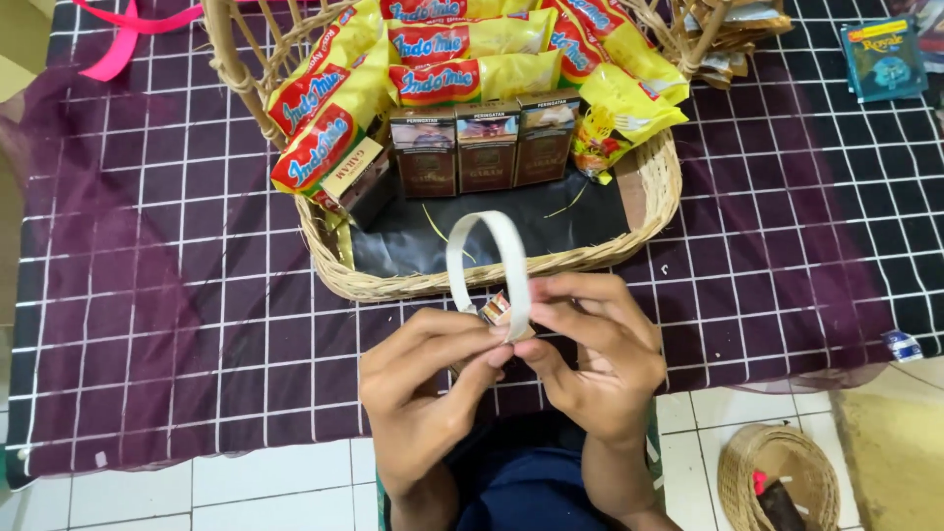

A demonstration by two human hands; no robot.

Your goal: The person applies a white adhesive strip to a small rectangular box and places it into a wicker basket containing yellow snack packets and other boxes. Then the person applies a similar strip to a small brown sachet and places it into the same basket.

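My left hand and my right hand meet in front of a wicker basket. Together they pinch a small box and the ends of a white tape strip that arches up in a loop above the fingers. Inside the basket, three brown upright packs stand in a row, a fourth pack leans at the left, and several yellow and red noodle packets are stacked behind them. Black lining covers the basket floor.
A dark checked cloth with sheer purple fabric covers the work surface over a white tiled floor. A pink ribbon lies far left, a teal packet far right, another wicker piece at the back, and a small round basket on the floor.
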